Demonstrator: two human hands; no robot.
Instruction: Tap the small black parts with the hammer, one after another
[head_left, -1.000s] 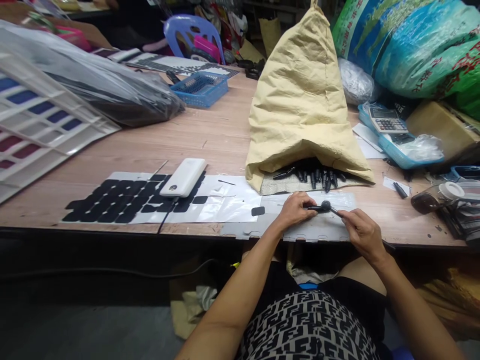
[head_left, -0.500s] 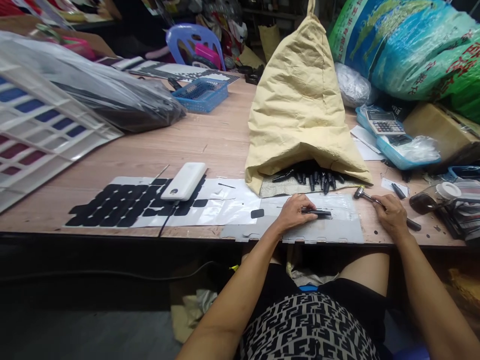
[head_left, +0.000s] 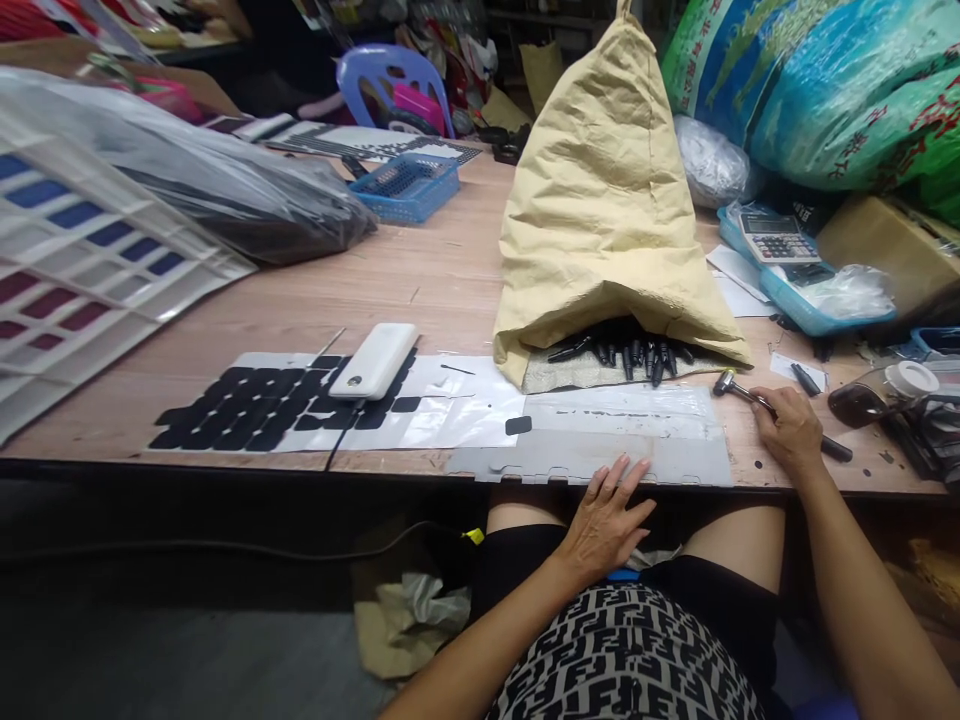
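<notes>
My left hand (head_left: 609, 520) hovers at the table's front edge, above my lap. Its fingers are spread, the tips near the edge of a grey mat (head_left: 690, 455), and nothing shows in it. Fingers wrapped round the handle, my right hand (head_left: 787, 432) holds a small hammer (head_left: 725, 382) low over the table, right of the mat. Several black pen-like pieces (head_left: 651, 358) lie at the mouth of a yellow cloth bag (head_left: 600, 230), just behind the mat. One small black rounded patch (head_left: 518, 425) rests at the mat's left end.
A white power bank (head_left: 375, 362) with a cable sits on sheets of black stickers (head_left: 247, 408) to the left. On the right are a calculator (head_left: 776, 238) in a blue tray, a jar with a white lid (head_left: 911, 378) and a dark piece (head_left: 805, 379). A blue basket (head_left: 409, 188) stands farther back.
My left hand has moved from the mat down towards my lap and opened. The black pen-like piece it held is out of sight. My right hand keeps the hammer in nearly the same place.
</notes>
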